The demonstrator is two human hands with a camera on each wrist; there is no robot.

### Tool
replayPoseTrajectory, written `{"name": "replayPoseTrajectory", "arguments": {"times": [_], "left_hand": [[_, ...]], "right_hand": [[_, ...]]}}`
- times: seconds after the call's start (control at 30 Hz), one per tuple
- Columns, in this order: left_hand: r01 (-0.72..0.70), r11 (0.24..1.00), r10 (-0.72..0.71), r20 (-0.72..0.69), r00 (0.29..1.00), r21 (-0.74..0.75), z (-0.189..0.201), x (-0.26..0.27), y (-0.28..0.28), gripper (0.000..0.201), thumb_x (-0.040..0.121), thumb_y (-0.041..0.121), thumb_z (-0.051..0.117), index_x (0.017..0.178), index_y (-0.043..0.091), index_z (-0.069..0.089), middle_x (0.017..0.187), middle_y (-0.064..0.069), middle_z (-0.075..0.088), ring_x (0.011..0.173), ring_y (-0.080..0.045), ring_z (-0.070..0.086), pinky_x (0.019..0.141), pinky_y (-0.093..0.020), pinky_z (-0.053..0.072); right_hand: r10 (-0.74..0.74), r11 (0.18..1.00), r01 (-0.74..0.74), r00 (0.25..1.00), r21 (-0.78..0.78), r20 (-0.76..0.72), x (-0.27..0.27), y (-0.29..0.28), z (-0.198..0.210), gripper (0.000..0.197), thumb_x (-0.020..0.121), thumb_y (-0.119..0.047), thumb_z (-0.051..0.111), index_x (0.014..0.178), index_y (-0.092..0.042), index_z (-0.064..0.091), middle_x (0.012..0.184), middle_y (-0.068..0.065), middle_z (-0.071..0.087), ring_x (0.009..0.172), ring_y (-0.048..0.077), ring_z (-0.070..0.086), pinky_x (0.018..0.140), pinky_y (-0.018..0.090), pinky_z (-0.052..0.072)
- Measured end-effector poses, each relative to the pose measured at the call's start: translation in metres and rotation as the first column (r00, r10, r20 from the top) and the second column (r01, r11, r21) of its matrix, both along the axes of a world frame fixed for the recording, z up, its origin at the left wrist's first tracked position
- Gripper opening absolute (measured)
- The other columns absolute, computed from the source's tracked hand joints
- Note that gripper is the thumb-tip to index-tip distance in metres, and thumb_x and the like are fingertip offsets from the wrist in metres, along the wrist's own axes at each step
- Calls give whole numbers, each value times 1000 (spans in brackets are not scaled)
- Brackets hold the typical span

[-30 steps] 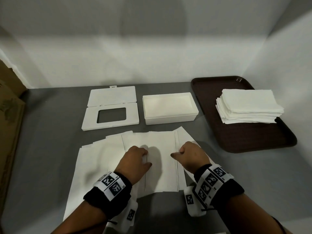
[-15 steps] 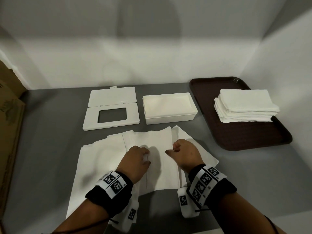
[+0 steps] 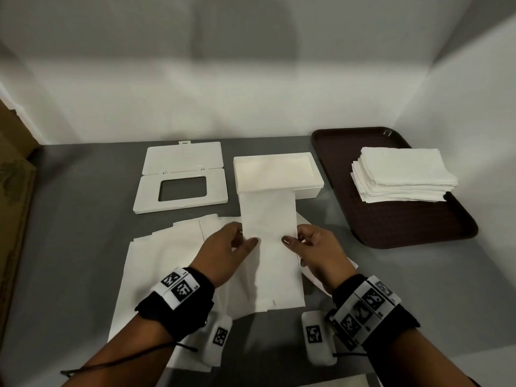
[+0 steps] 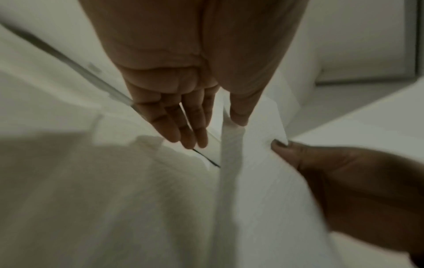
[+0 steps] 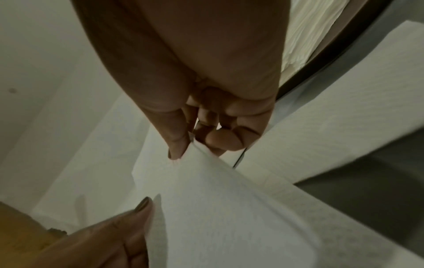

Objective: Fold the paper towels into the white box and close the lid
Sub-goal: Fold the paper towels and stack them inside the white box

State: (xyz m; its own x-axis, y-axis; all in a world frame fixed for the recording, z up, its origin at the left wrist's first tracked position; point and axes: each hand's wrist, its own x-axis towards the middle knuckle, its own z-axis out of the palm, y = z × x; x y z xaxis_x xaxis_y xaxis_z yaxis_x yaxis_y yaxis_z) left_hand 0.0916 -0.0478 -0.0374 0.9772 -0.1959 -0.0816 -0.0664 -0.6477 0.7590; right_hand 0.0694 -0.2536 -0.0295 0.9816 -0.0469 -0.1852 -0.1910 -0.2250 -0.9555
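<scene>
Both hands (image 3: 272,247) pinch the folded towel (image 3: 269,219), thumbs on top.

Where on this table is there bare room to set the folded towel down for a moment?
Bare grey table lies left of the lid, bordered by cardboard. Another patch lies below the brown tray, to the right of the right hand. The tray's near half is bare too. The middle is crowded: spread towels, left hand, white box.
</scene>
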Motion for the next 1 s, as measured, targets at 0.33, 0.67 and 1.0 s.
{"name": "replayPoseTrajectory", "arguments": {"times": [0.33,0.67,1.0], "left_hand": [[219,972,-233,229,945,85,42,22,-17,16,96,24,50,106,22,63,90,5,66,79,-15,58,76,-31,48],[151,983,-147,43,988,-109,41,43,-23,27,81,31,73,101,33,56,72,13,64,62,-3,55,60,-16,45],[-83,939,60,-78,995,-334,29,91,-8,39,79,22,71,108,36,51,88,-24,62,71,-38,61,68,-47,58]], "right_hand": [[27,970,7,990,-241,138,30,-31,47,52,77,-28,80,122,-29,54,112,-9,59,99,6,59,83,19,48],[131,963,-72,967,-260,218,60,-52,72,11,89,-19,67,80,-13,65,81,1,68,73,11,63,69,26,47],[-181,982,187,971,-24,157,110,-72,43,10,90,-17,66,90,-7,66,95,8,74,91,27,69,86,44,55]]}}
